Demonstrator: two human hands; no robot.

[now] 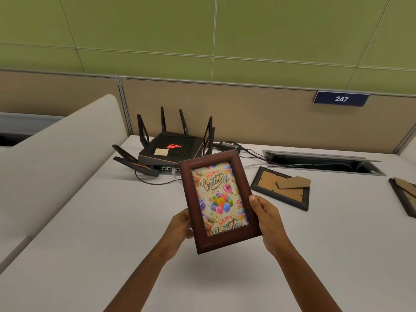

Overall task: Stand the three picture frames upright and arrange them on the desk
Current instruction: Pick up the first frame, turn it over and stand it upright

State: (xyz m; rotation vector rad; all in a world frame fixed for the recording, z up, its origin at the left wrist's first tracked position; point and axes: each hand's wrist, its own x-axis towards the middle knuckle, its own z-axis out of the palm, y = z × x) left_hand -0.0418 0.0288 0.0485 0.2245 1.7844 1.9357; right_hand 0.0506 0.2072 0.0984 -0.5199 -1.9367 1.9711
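A dark red wooden picture frame (219,200) with a "Happy Birthday" balloon picture is held above the white desk (112,221), its front facing me, tilted a little to the left. My left hand (180,226) grips its lower left edge and my right hand (265,218) grips its right edge. A second, black frame (282,188) lies face down to the right, its cardboard stand showing. A third frame (404,195) lies face down at the right edge of the view, partly cut off.
A black router (171,147) with several antennas stands at the back of the desk with cables (247,152) trailing from it. An open cable tray (322,162) is set into the desk at the back right. A beige divider (56,154) borders the left side.
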